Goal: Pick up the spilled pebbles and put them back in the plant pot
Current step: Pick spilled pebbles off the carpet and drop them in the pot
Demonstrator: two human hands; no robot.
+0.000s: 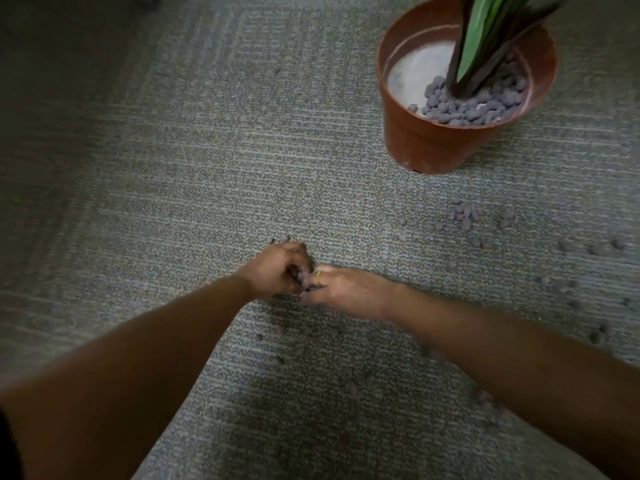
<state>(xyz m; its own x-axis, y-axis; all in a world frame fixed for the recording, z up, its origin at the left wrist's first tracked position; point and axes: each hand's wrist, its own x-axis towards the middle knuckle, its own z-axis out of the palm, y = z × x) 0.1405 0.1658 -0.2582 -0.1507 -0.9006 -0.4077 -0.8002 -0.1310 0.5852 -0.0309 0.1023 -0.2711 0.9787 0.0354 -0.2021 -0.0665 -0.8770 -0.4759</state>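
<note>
Two bare forearms entering from bottom edge, converging mid-frame over grey-green woven carpet (207, 150). Scattered small round grey-purple clay pebbles (462, 213) on carpet: a few blurred ones near bottom between and under the forearms, more strewn right of the right forearm, a tighter cluster further up just below the pot, one or two just beyond left knuckles. Left hand (277, 268) curled, fingers bent inward, cupped around a small clump of pebbles; a few visible between fingers and palm. Right hand (346, 289) low on carpet, palm down, thin gold ring (318, 274) on one finger, fingertips touching the left hand's clump; pinching a pebble or merely pushing, cannot tell, motion blur. Both hands touching each other at fingertips. Further, upper right: round terracotta-brown plastic plant pot (433, 143) upright on carpet, well apart from hands. Inside pot, heap of same grey-purple pebbles filling near and right side, pale white bare surface (419, 71) exposed on left side. Long green leaves with dark edges (485, 36) rising from pebble heap, cut off by top edge. Far left corner dark, nothing discernible.
</note>
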